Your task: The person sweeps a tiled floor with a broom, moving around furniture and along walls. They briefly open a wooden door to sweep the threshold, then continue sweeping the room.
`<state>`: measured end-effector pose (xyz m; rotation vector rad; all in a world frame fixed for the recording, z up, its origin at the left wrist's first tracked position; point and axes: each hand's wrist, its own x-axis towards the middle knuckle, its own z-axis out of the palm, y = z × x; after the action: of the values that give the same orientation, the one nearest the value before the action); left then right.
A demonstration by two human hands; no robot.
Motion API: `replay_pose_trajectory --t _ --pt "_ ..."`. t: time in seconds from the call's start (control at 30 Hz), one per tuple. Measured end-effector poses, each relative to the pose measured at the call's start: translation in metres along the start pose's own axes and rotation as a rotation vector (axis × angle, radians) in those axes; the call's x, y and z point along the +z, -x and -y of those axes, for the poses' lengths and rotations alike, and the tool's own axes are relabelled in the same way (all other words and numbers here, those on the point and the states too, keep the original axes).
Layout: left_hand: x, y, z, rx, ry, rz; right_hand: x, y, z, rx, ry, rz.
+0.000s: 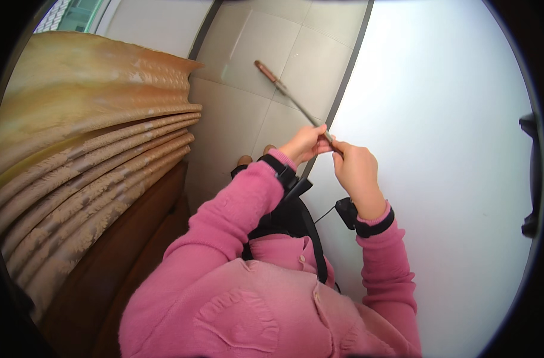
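Fingers (341,145) around near end of rod (299,105)

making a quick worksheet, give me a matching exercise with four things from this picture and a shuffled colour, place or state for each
1. slim rod
2. patterned curtain
3. cardigan
4. floor tiles

A. pink
B. pale beige
C. held by left hand and right hand
D. in folds at the picture's left

Pairs: 1-C, 2-D, 3-A, 4-B

Two hands (306,144) (358,174), one thin rod (299,106), two wristbands (276,165) (376,225)
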<state>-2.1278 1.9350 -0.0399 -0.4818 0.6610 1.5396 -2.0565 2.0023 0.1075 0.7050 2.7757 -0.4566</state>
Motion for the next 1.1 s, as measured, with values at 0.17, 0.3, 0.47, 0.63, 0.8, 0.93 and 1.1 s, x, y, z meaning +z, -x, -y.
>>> replay_pose_trajectory --t 0.17,0.3,0.47,0.63,0.8,0.93,1.1 --pt "-0.022 0.019 0.025 -0.081 0.04 -0.211 0.009 -0.003 -0.015 0.047 -0.188 0.217" --pt "-0.05 0.008 0.041 -0.156 0.126 -0.256 0.035 -0.019 -0.024 0.062 -0.163 0.363" --pt "-0.04 -0.022 0.041 -0.127 0.143 -0.121 0.031 -0.031 -0.033 0.043 -0.053 0.222" --pt "-0.016 -0.027 0.013 -0.021 0.067 -0.039 0.004 -0.035 -0.027 0.005 -0.012 0.123" --pt "-0.021 -0.009 -0.008 0.05 0.021 -0.035 0.002 -0.032 -0.006 -0.08 -0.069 0.101" --pt "-0.054 0.01 -0.022 0.073 0.005 -0.149 0.02 -0.04 0.012 -0.144 -0.225 0.123" --pt "-0.125 0.037 -0.035 0.036 0.058 -0.35 0.075 -0.073 0.045 -0.181 -0.296 0.323"
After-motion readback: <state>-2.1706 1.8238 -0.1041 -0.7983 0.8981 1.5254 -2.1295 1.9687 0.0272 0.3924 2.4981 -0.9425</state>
